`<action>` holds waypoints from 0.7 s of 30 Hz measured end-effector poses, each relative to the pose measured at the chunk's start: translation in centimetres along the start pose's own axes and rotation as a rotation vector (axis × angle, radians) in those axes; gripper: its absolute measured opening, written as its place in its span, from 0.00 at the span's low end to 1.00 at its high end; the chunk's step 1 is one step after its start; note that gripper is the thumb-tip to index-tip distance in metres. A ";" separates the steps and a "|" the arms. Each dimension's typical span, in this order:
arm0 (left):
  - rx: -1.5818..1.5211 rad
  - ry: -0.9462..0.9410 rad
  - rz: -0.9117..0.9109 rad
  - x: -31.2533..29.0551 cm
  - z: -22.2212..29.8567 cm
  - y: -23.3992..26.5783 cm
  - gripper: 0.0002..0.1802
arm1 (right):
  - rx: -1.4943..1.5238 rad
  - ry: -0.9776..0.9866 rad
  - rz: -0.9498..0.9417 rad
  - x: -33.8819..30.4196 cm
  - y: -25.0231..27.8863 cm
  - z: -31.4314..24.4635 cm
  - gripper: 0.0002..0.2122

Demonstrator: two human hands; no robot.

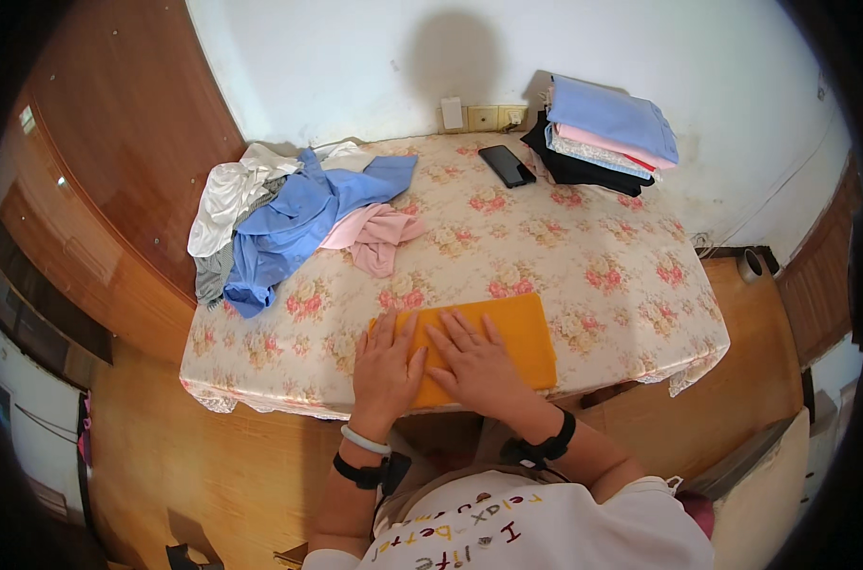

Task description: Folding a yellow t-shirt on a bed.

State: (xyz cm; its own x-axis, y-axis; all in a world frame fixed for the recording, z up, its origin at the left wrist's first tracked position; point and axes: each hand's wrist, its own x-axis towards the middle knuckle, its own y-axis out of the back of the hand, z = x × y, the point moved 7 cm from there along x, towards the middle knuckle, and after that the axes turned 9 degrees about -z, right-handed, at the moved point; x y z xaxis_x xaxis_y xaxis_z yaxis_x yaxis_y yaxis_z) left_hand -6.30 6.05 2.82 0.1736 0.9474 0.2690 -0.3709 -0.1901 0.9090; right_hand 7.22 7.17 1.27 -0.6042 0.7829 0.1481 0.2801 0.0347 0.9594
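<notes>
A folded orange-yellow cloth [522,347] lies flat near the front edge of the table, a neat rectangle. My left hand [386,366] rests palm down on its left part, fingers stretched toward the far edge. On the middle of the same cloth lies my right hand [479,366], also flat, its fingers slightly spread and pointing up and left. The two thumbs are close together but apart. Neither hand grips anything; both press or rest on the fabric. What the palms cover of the cloth is hidden.
A loose heap of blue, white, grey and pink clothes [294,214] covers the table's back left. At the back right stands a stack of folded clothes [612,123], with a black phone [507,165] beside it. The floral tablecloth [631,313] hangs over the edges.
</notes>
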 end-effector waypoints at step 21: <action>0.125 -0.209 -0.115 -0.2 8.5 -2.7 0.33 | 0.018 -0.329 0.039 -4.0 2.3 8.7 0.28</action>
State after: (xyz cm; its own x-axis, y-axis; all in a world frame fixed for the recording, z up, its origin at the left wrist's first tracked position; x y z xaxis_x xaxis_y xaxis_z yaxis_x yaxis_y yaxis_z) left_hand 2.40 4.24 2.97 0.3972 0.8935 0.2094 -0.2244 -0.1267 0.9662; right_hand 16.74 9.53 0.84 -0.3202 0.9424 0.0965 0.3129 0.0091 0.9498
